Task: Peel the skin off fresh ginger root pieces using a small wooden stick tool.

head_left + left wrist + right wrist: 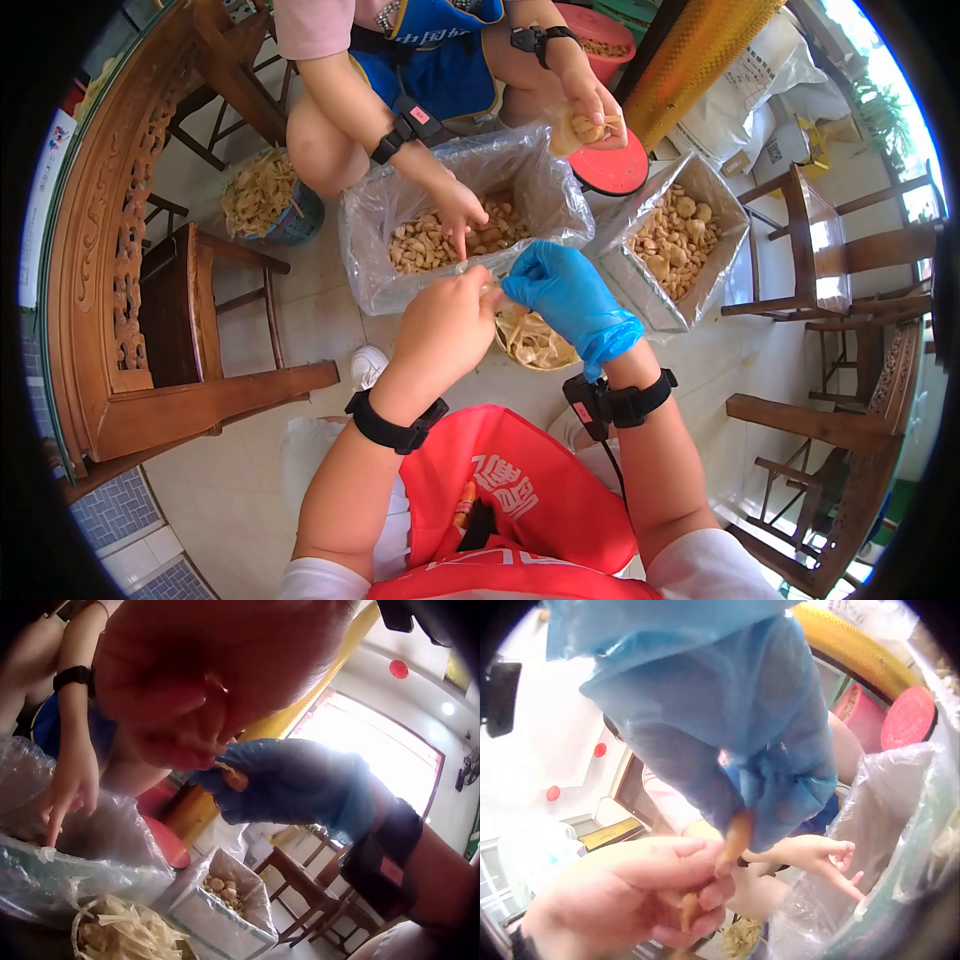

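Note:
My bare left hand (440,330) and blue-gloved right hand (570,295) meet at the fingertips over the near edge of a plastic-lined bin (375,290). In the right wrist view, a tan garlic clove (737,838) is pinched between the gloved fingers, its lower end at my left fingertips. Curled left fingers hold another clove (690,911). Bits of pale skin hang by the clove (235,780) in the left wrist view. Loose cloves (425,243) lie inside the bin. Below my hands, pale peels (535,342) fill a round basket.
Opposite, another person's hand (462,210) points down at the bin's near rim; their other hand (600,118) holds a garlic bulb. A lined box (655,298) of bulbs and cloves stands right. A peel-filled bucket (290,220) and wooden chair (190,310) stand left.

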`<state>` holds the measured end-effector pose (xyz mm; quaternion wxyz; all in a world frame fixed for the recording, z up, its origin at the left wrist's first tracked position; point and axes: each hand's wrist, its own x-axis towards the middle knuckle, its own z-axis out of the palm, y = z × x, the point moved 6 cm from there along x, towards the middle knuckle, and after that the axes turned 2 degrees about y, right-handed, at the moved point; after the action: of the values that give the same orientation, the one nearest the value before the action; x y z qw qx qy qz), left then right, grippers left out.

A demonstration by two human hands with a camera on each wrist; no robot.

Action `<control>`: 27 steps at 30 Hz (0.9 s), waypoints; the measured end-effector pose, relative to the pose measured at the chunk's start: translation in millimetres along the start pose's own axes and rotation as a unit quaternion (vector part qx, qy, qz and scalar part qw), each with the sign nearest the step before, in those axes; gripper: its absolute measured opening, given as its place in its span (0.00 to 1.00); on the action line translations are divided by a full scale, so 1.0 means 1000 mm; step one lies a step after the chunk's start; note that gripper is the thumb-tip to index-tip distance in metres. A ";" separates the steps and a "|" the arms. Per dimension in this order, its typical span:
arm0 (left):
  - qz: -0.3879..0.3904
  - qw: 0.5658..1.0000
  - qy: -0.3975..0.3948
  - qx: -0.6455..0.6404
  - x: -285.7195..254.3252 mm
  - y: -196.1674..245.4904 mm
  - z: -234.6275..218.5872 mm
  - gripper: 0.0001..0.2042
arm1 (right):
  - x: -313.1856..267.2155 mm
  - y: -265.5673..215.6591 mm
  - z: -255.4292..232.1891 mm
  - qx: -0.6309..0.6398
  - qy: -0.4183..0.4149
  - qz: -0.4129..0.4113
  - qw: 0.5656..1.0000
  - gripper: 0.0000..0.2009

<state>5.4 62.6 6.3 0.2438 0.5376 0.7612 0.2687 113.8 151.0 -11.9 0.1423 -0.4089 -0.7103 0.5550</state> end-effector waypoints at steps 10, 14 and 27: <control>-0.029 0.999 0.028 0.002 0.002 -0.023 -0.013 0.10 | -0.003 0.020 -0.036 -0.146 0.063 0.104 0.982 0.10; -0.095 0.989 0.034 -0.111 0.013 -0.046 -0.006 0.14 | 0.011 0.030 -0.034 -0.033 0.198 -0.014 0.980 0.12; -0.190 0.890 0.059 -0.410 0.020 -0.042 -0.022 0.29 | 0.008 0.004 -0.025 -0.022 0.162 -0.027 0.986 0.13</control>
<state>-43.7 66.4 -7.2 0.4435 0.2178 0.6841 0.5366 126.7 174.0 -8.7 0.2614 -0.4768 -0.7007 0.4619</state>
